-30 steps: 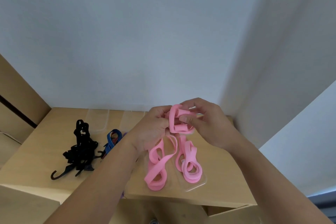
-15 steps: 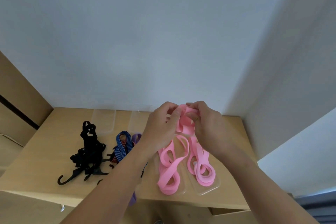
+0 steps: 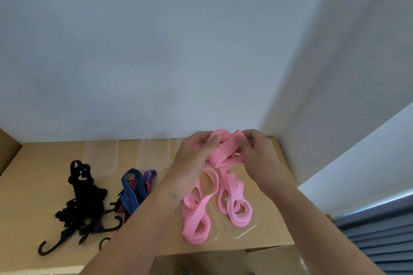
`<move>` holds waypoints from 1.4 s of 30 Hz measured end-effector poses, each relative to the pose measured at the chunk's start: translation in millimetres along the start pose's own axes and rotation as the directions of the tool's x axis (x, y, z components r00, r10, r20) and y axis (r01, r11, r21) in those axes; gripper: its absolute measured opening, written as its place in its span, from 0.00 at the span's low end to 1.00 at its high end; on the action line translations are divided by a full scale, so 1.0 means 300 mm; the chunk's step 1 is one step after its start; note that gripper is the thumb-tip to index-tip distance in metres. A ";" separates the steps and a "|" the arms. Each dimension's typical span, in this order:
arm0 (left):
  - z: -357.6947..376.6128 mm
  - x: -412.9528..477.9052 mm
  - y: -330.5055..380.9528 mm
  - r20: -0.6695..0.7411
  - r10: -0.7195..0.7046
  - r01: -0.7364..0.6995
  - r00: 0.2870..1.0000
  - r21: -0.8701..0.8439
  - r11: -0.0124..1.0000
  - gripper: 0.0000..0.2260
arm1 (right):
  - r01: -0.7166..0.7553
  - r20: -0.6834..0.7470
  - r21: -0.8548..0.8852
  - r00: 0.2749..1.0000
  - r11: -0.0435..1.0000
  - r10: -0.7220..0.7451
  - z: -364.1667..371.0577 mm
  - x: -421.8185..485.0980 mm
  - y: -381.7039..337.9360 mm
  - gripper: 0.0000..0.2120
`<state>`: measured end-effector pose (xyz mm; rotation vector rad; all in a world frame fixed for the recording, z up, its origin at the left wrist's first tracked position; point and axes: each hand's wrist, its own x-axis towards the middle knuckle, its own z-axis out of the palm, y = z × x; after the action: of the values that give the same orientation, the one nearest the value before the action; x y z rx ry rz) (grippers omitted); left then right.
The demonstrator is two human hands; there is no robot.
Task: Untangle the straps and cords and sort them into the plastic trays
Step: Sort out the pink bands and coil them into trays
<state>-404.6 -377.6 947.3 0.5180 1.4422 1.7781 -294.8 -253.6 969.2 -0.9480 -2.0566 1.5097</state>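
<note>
item: pink strap (image 3: 224,150), one tangled length, held up over the back right of the wooden table (image 3: 33,185). its lower loops hang down into the two clear near trays (image 3: 248,231), one bundle of loops in each.

left hand (image 3: 195,158): fingers and thumb curled round the strap's left side, gripping it.

right hand (image 3: 257,155): thumb and fingertips pinching the strap's right side.

change: a second ago the hands overlapped on a tight rolled knot. now they sit slightly apart, with a flatter band stretched between them. the hanging loops lie much as before.

other stock: black hooked cords (image 3: 82,203) in a heap at left. blue striped cord (image 3: 130,190) and purple strap (image 3: 150,175) just right of it, partly behind the left forearm. two clear far trays (image 3: 100,156) against the wall (image 3: 156,51).

edges: the near trays end close to the table's front edge, and the right one lies near the front right corner. the hands are close to the back wall and the room corner.

open room: bare wood left of the black heap, and a strip right of the near trays.
</note>
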 end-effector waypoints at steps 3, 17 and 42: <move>-0.016 0.009 -0.026 0.185 -0.042 0.052 0.982 -0.051 0.997 0.21 | -0.035 -0.048 0.041 0.998 0.999 0.037 -0.003 0.016 0.019 0.10; -0.038 0.103 -0.127 -0.070 -0.114 0.124 0.991 0.178 0.976 0.13 | -0.281 0.296 0.241 0.933 0.929 0.205 -0.023 0.052 0.173 0.14; -0.036 0.808 -0.403 -0.229 -0.053 0.229 0.972 0.866 0.444 0.14 | -0.343 0.166 -0.285 0.902 0.895 0.398 0.105 0.554 0.559 0.09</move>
<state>-524.8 -190.3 792.2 0.7350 2.4528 0.7717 -382.7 -123.0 790.5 -1.3976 -2.3664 1.6290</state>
